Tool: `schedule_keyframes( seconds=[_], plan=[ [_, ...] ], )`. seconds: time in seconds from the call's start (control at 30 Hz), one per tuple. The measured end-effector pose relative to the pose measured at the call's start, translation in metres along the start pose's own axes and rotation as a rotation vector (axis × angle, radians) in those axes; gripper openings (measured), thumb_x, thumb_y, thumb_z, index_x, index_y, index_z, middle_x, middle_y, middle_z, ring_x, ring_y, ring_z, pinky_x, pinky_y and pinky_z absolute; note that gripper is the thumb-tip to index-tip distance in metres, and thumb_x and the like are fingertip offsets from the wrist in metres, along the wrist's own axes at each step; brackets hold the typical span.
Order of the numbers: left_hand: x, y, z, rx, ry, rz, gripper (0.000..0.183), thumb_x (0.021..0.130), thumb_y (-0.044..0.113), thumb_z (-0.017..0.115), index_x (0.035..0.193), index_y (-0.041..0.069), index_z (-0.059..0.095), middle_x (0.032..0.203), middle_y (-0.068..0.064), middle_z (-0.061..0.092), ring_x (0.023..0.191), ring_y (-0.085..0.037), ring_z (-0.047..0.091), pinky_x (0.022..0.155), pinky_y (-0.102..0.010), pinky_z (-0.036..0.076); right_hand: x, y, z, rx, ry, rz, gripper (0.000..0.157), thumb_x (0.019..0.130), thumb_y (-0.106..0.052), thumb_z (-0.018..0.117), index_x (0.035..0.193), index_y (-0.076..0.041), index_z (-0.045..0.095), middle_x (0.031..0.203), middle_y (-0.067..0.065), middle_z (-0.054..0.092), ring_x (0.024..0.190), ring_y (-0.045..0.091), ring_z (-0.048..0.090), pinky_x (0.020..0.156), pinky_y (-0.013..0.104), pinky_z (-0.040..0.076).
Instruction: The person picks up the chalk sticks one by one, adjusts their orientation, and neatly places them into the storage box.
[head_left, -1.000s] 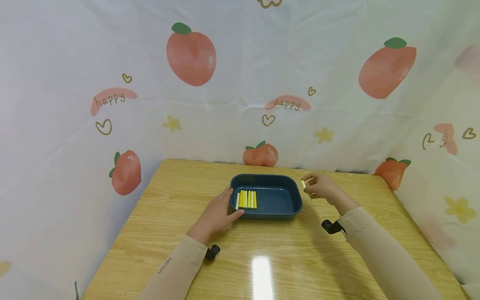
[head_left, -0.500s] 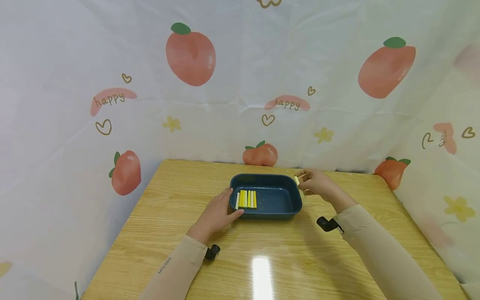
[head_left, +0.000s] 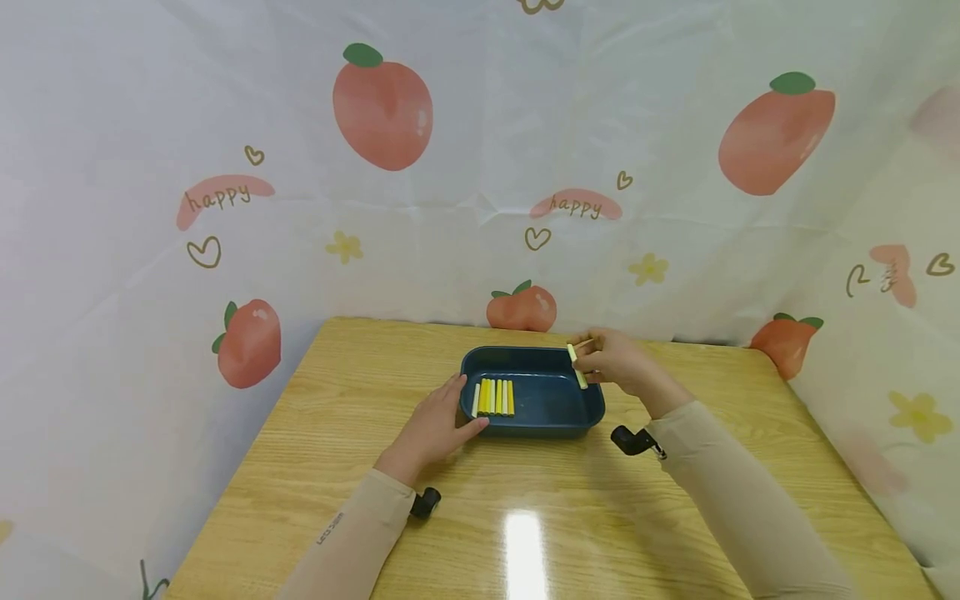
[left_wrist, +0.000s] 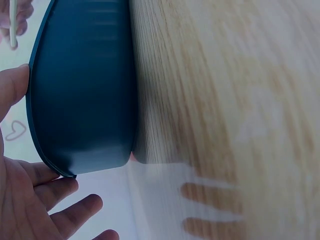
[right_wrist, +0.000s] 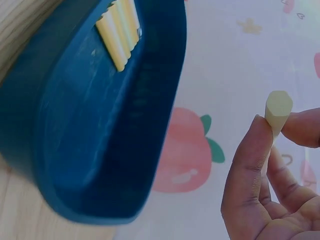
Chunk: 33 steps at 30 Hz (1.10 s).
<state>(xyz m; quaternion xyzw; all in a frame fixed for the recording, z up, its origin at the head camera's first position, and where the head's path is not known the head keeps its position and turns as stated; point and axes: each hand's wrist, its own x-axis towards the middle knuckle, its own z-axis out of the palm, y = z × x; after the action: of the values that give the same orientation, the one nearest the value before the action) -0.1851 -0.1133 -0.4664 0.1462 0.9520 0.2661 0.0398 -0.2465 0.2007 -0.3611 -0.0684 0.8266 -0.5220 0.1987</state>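
A dark blue rectangular tub (head_left: 555, 432) sits on the wooden table. Spread fingers of my left hand (head_left: 431, 425) rest against its left end, the thumb at the near rim; the left wrist view shows the thumb (left_wrist: 15, 87) touching the rim. Inside lies a row of white and yellow chalk sticks (head_left: 493, 398) along the left side. My right hand (head_left: 618, 360) pinches a pale chalk stick (head_left: 577, 367) between thumb and fingers over the tub's far right corner. In the right wrist view that chalk's six-sided end (right_wrist: 280, 104) points toward the camera.
The wooden table (head_left: 360, 358) extends around the tub, with a bright light reflection near the front. A white cloth (head_left: 450, 208) printed with peaches hangs behind and along both sides. Small black wrist cameras (head_left: 632, 440) are strapped to both forearms.
My right hand has moved left with the pinched chalk, from beside the tub's right end to over its far right corner. The left hand, tub and row of chalk stay put.
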Motion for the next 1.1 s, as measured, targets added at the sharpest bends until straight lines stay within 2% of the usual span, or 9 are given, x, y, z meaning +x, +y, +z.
schedule_keyframes(
  seconds=[0.17,0.53,0.67,0.77,0.93,1.1],
  plan=[
    [0.001,-0.001,0.001,0.004,-0.002,0.002,0.092,0.094,0.061,0.059,0.161,0.009,0.021,0.165,-0.011,0.023,0.148,-0.034,0.028,0.119,-0.052,0.027,0.005,-0.002,0.008,0.019,0.0,-0.006,0.054,0.096,-0.003,0.061,0.144,0.008,0.039,0.117,0.019,0.051,0.084,0.02,0.057,0.075,0.032,0.057],
    [0.001,0.0,0.0,0.002,-0.007,0.003,0.093,0.094,0.063,0.057,0.161,0.009,0.02,0.165,-0.011,0.022,0.148,-0.033,0.027,0.119,-0.051,0.027,0.022,0.004,0.027,0.177,-0.016,0.012,0.049,0.097,0.002,0.058,0.142,0.007,0.039,0.104,0.01,0.051,0.075,0.017,0.051,0.066,0.028,0.05],
    [0.001,-0.001,0.0,0.002,-0.006,0.005,0.093,0.094,0.063,0.057,0.161,0.01,0.021,0.165,-0.01,0.022,0.149,-0.033,0.027,0.119,-0.052,0.027,0.029,0.012,0.035,0.229,-0.007,0.019,0.045,0.096,0.005,0.057,0.138,0.007,0.039,0.092,0.007,0.05,0.068,0.016,0.045,0.063,0.028,0.045],
    [0.0,-0.001,0.0,-0.007,-0.006,0.004,0.092,0.094,0.061,0.059,0.161,0.01,0.021,0.165,-0.01,0.022,0.149,-0.033,0.027,0.119,-0.052,0.026,0.034,0.016,0.042,0.242,0.001,0.026,0.042,0.096,0.005,0.058,0.135,0.005,0.042,0.087,0.005,0.05,0.068,0.015,0.048,0.064,0.028,0.047],
    [0.0,0.0,-0.001,-0.018,-0.008,0.008,0.092,0.095,0.06,0.059,0.161,0.009,0.02,0.165,-0.012,0.022,0.149,-0.034,0.026,0.119,-0.053,0.027,0.041,0.023,0.053,0.228,0.019,0.045,0.044,0.095,0.005,0.06,0.136,0.006,0.046,0.095,0.008,0.054,0.08,0.019,0.056,0.073,0.032,0.055],
    [0.0,-0.001,0.0,-0.017,-0.01,0.005,0.092,0.095,0.059,0.059,0.161,0.009,0.02,0.165,-0.011,0.021,0.149,-0.034,0.026,0.119,-0.053,0.026,0.048,0.031,0.063,0.214,0.034,0.074,0.046,0.094,0.005,0.061,0.138,0.006,0.047,0.112,0.016,0.055,0.086,0.023,0.056,0.075,0.034,0.055]
  ],
)
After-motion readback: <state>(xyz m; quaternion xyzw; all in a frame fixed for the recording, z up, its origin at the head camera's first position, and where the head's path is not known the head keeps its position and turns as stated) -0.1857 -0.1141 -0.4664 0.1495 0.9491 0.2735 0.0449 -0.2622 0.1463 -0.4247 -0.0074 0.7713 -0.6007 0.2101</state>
